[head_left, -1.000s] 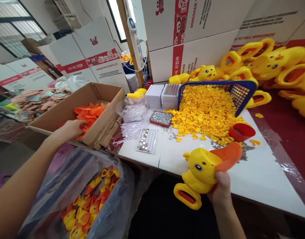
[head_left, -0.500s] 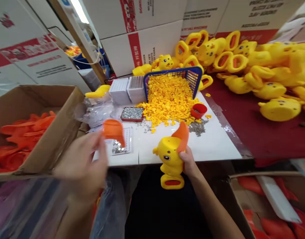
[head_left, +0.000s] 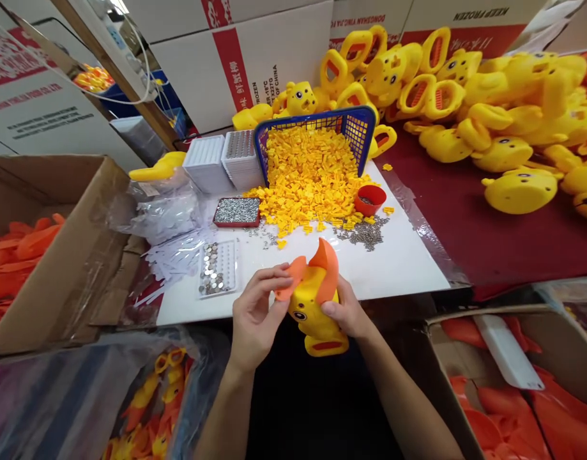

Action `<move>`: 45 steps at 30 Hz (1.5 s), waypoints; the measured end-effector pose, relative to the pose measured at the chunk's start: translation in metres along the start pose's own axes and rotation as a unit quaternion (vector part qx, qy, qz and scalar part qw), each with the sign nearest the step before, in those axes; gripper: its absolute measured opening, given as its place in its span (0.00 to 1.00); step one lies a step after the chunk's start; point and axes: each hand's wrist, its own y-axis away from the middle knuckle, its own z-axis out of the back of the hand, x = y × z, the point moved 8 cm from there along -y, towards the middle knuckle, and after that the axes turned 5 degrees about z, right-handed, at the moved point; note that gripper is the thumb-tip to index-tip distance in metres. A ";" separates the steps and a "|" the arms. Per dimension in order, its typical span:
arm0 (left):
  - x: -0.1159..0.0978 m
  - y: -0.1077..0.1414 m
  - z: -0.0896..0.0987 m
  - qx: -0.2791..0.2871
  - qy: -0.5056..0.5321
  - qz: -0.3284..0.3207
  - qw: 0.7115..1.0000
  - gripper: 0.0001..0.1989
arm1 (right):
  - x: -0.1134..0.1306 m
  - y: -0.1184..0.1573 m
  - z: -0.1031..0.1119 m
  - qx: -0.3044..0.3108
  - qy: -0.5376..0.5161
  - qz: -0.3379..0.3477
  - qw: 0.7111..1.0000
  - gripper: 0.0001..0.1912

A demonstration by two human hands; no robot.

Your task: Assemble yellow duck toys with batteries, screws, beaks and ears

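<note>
Both hands [head_left: 255, 314], yellow duck toy [head_left: 316, 316] between them

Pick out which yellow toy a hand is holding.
The yellow toy gripped by the right hand, by the near edge of the white board; no hand touches the other yellow toys.

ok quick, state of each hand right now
Left hand: closed, pinching an orange piece.
Right hand: closed, holding a yellow duck toy.
</note>
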 end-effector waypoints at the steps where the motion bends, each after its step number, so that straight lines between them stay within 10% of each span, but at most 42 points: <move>1: 0.005 0.000 -0.002 0.019 0.042 0.028 0.999 0.10 | 0.001 0.000 -0.001 0.006 0.003 0.000 1.000 0.39; 7: 0.033 -0.011 0.005 -0.035 0.115 0.186 0.975 0.11 | 0.007 -0.002 -0.005 0.042 0.046 0.013 0.998 0.40; 13: 0.037 -0.013 0.001 0.165 0.115 0.298 0.933 0.40 | 0.007 -0.001 -0.012 0.107 0.090 0.008 0.990 0.40; 20: 0.023 -0.018 0.016 -0.013 0.118 0.074 0.990 0.30 | 0.004 -0.005 -0.006 0.043 0.063 -0.026 0.997 0.36; 26: 0.027 -0.012 0.008 -0.094 0.140 0.033 0.985 0.21 | 0.000 -0.008 -0.008 0.027 0.039 -0.077 0.996 0.35; 45: 0.043 -0.014 0.000 -0.007 0.172 0.074 0.982 0.22 | -0.008 -0.012 -0.012 0.030 -0.016 -0.138 0.990 0.35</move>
